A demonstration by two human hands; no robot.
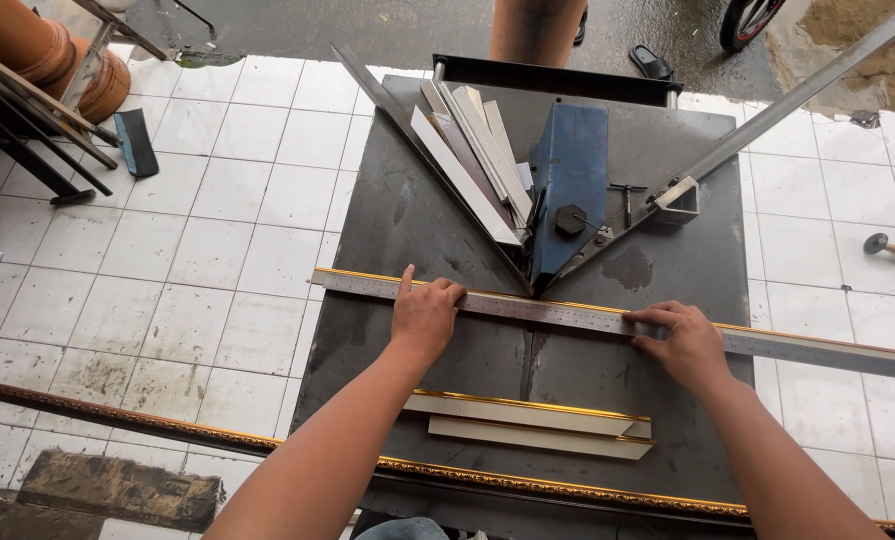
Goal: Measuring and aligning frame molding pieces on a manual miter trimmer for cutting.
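A steel ruler [607, 320] is pressed flat on a gold-edged moulding strip [367, 277] across the dark cutter table [387, 210]. It is held down by the left hand [425, 314] and right hand [683, 340], fingers together.

No packages, labels, signs, screens.

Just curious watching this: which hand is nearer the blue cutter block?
Left. The left hand presses the steel ruler just below-left of the blue cutter block; the right hand lies farther off, below-right.
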